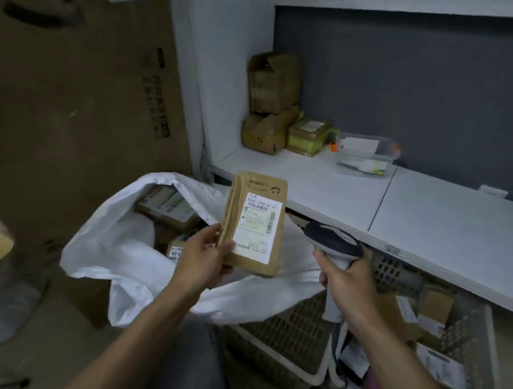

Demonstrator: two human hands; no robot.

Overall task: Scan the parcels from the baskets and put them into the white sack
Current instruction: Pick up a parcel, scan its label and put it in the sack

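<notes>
Your left grip (202, 252) is clamped on the parcel (253, 225): thumb across the front at its lower-left corner, fingers behind, so it's held up in the air over the white sack (109, 243), not in it yet. Your right grip (345, 281) is wrapped tight round the handle of the scanner (333, 241), head on top. Key relation: the parcel sits at 9 o'clock from the scanner head, just beside it but not touching, w/ its long axis running approx 12 to 6, top tipped a hair toward 1. The label (259, 213) faces you, whereas the scanner nose looks toward 9–10, i.e. at the parcel's right edge rather than square on the barcode. My read: scan prob not done yet. You'll need to roll the parcel's face toward 3, or swing the scanner round & aim back at the label. After that the drop is the left grip's job, since the sack mouth gapes at 7–9 o'clock under that hand, w/ other parcels (166, 209) inside. The basket (295, 333) w/ more pkgs lies at 5–6 o'clock below the right grip, under the shelf (434, 217). Risk: a one-corner hold on a tall pkg could pivot if you twist fast.
</notes>
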